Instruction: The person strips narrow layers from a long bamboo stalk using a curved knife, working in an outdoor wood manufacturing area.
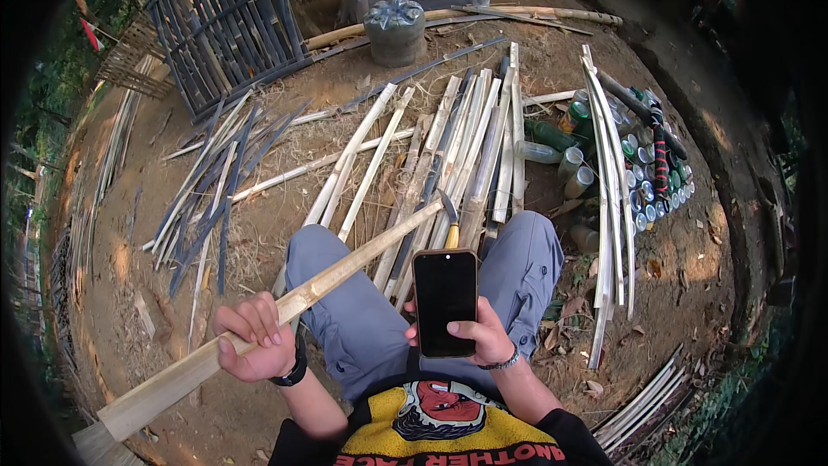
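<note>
My left hand (257, 336) is wrapped around a long, pale bamboo slat (332, 286), which slants from the lower left up across my left thigh. Its far end lies close to the curved blade of a sickle or similar tool with a yellowish handle (453, 237), partly hidden behind the phone. My right hand (485, 336) grips a smartphone (445, 298) upright, its screen dark and my thumb on its lower part. Beyond my knees, split bamboo strips (470, 151), some pale and some dark, lie fanned out on the ground.
Glass bottles (638, 177) are heaped at the right, with long strips (606, 198) across their near side. More dark and pale strips (216, 181) lie scattered at the left. A slatted bamboo panel (228, 30) and a plastic container (395, 39) stand at the back.
</note>
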Available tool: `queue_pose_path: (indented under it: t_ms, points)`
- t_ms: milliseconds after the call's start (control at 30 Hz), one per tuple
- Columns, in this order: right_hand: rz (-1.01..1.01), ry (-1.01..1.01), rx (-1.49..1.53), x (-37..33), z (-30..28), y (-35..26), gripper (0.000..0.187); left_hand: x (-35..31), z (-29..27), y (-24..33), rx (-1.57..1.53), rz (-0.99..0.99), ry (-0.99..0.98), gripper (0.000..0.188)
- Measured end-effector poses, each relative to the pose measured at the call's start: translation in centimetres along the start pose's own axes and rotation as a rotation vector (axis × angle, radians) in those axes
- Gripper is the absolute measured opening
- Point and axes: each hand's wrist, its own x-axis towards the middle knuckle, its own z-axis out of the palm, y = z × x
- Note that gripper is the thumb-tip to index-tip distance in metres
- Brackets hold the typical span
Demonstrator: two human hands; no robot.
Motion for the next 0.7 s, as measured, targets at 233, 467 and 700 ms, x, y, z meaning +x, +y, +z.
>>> queue_pose_path:
  t_ms: [233, 467, 700]
  points:
    - [0.025, -0.003, 0.065, -0.46, 0.21, -0.53, 0.061, 0.01, 0.15, 0.11, -0.008, -0.006, -0.011, 0.036]
    - [-0.01, 0.04, 0.097, -0.15, 0.21, -0.57, 0.063, -0.12, 0.26, -0.04, -0.018, 0.011, -0.002, 0.037]
    - [-0.041, 0.048, 0.119, -0.21, 0.52, -0.8, 0.063, -0.16, 0.44, 0.02, -0.013, 0.012, -0.012, 0.038]
